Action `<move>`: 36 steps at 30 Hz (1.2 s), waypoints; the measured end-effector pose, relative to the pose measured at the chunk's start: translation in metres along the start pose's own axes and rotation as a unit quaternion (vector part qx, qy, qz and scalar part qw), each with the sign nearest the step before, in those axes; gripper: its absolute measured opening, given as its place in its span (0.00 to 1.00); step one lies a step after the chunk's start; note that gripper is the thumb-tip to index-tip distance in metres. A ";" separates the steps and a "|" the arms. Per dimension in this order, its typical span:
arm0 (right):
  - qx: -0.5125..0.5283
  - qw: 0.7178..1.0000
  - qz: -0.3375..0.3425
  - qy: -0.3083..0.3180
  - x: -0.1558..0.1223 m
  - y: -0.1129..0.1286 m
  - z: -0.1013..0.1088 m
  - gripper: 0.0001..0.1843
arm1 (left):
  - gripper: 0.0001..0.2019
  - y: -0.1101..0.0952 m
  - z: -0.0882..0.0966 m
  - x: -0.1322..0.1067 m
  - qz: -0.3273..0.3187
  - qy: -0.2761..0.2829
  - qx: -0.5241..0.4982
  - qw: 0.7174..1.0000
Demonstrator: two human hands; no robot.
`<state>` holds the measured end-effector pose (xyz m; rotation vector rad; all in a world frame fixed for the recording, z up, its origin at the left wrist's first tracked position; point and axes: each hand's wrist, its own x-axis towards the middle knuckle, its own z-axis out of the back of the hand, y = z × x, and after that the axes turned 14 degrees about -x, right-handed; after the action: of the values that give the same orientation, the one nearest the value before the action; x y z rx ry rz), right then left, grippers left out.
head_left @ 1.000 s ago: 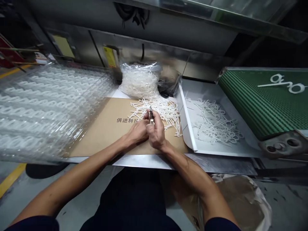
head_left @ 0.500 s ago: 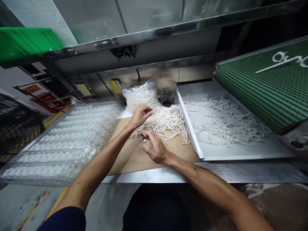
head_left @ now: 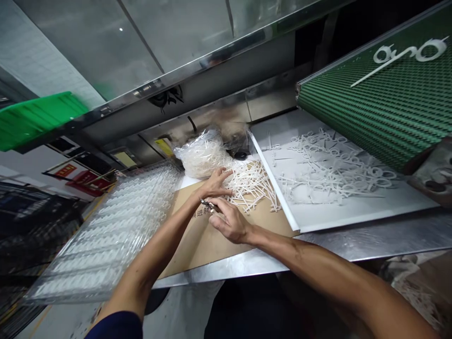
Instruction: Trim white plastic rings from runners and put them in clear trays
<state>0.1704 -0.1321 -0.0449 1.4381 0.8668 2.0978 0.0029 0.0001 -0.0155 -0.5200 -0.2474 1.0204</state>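
My left hand reaches to the left edge of a pile of small white plastic pieces. Its thumb and fingers are apart, and no piece shows between them. Closer to me, my right hand is closed around a pair of small nippers, whose metal jaws point left towards my left wrist. Under both hands lies a brown cardboard sheet with dark printed characters, partly covered by my left forearm. A clear plastic bag full of white pieces stands just behind my left hand.
Stacked clear trays holding white parts lie left. On the right, a white tray carries tangled white ringed parts. Above it slopes a green conveyor belt with a white ringed part. A green bin sits upper left.
My left hand has moved down and right to the pile, its fingers spreading. My right hand still holds the nippers in nearly the same place. The camera view has tilted.
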 end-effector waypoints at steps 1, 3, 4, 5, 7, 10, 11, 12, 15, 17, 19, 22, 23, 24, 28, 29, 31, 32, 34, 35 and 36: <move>0.000 1.000 -0.001 -0.001 0.000 0.000 0.000 0.21 | 0.51 -0.002 -0.001 -0.001 0.001 -0.001 0.003 1.000; 0.000 1.000 -0.003 -0.001 0.001 0.000 0.001 0.21 | 0.50 -0.006 -0.003 -0.002 0.006 -0.006 0.010 1.000; 0.000 1.000 -0.003 0.000 0.000 0.000 0.001 0.21 | 0.49 -0.008 -0.004 -0.002 0.011 -0.010 0.015 1.000; 0.000 1.000 -0.003 0.001 0.000 0.000 0.001 0.21 | 0.48 -0.009 -0.005 -0.002 0.017 -0.014 0.019 1.000; -0.001 1.000 -0.003 0.002 0.000 0.000 0.001 0.21 | 0.47 -0.013 -0.007 0.000 0.031 -0.020 0.026 0.999; -0.002 1.000 -0.005 0.003 0.001 -0.001 0.002 0.21 | 0.47 -0.017 -0.013 0.002 0.050 -0.027 0.027 0.998; -0.002 1.000 -0.007 0.005 0.001 -0.002 0.002 0.21 | 0.47 -0.018 -0.015 0.003 0.056 -0.031 0.026 0.998; -0.002 1.000 -0.008 0.007 0.001 -0.002 0.003 0.21 | 0.48 -0.019 -0.018 0.003 0.062 -0.035 0.023 0.997; -0.001 1.000 -0.012 0.016 0.001 -0.002 0.005 0.20 | 0.49 -0.019 -0.026 0.004 0.079 -0.053 0.013 0.995; -0.002 1.000 -0.019 0.023 0.000 -0.002 0.006 0.20 | 0.51 -0.018 -0.032 0.003 0.088 -0.063 0.003 0.994; -0.005 0.999 -0.026 0.031 -0.001 -0.003 0.006 0.20 | 0.50 -0.017 -0.036 0.002 0.093 -0.074 -0.009 0.993; -0.013 0.998 -0.036 0.044 -0.004 -0.005 0.006 0.21 | 0.49 -0.016 -0.043 0.000 0.098 -0.093 -0.026 0.991; -0.015 0.998 -0.039 0.048 -0.005 -0.006 0.005 0.22 | 0.49 -0.016 -0.045 0.000 0.098 -0.100 -0.031 0.990; -0.017 0.998 -0.042 0.052 -0.006 -0.007 0.005 0.22 | 0.48 -0.015 -0.047 0.000 0.098 -0.106 -0.037 0.989; -0.022 0.996 -0.059 0.067 -0.012 -0.012 0.003 0.24 | 0.47 -0.010 -0.053 0.003 0.087 -0.127 -0.062 0.986; -0.023 0.995 -0.063 0.070 -0.013 -0.013 0.003 0.24 | 0.47 -0.009 -0.054 0.004 0.085 -0.131 -0.068 0.985; -0.026 0.995 -0.066 0.072 -0.014 -0.015 0.002 0.26 | 0.46 -0.006 -0.055 0.007 0.081 -0.141 -0.078 0.984; -0.027 0.995 -0.066 0.071 -0.015 -0.016 0.002 0.26 | 0.46 -0.004 -0.056 0.009 0.080 -0.145 -0.082 0.983; -0.032 0.995 -0.064 0.067 -0.014 -0.018 0.003 0.26 | 0.45 -0.002 -0.055 0.010 0.074 -0.153 -0.091 0.981; -0.036 0.995 -0.063 0.065 -0.014 -0.018 0.003 0.26 | 0.45 0.000 -0.055 0.011 0.070 -0.158 -0.095 0.980; -0.041 0.995 -0.062 0.063 -0.013 -0.019 0.004 0.26 | 0.46 0.001 -0.056 0.011 0.066 -0.163 -0.099 0.979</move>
<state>0.1790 -0.1266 -0.0659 1.1894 0.8823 2.1234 0.0316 -0.0068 -0.0637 -0.5538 -0.6170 1.2165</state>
